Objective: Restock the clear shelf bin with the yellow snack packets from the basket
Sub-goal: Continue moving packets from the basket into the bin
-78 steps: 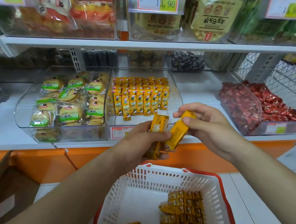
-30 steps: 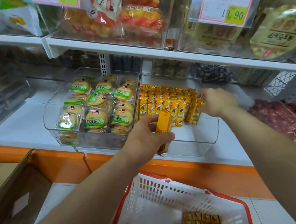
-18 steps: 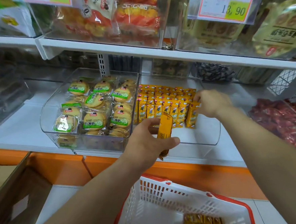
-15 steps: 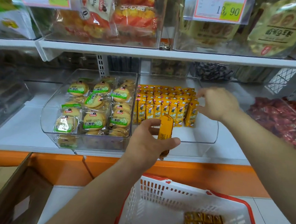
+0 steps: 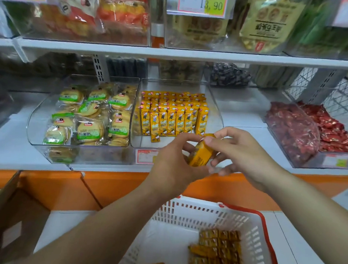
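Left hand (image 5: 173,164) grips yellow snack packet (image 5: 200,154), right hand (image 5: 243,155) pinches its top; axis near upright. I read clear shelf bin (image 5: 214,114) straight ahead, right hand nearer.

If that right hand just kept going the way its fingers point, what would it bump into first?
The right hand points leftward at the yellow packet it pinches; directly beyond is the left hand, gripping the same packet. It would likely push into those before anything else.
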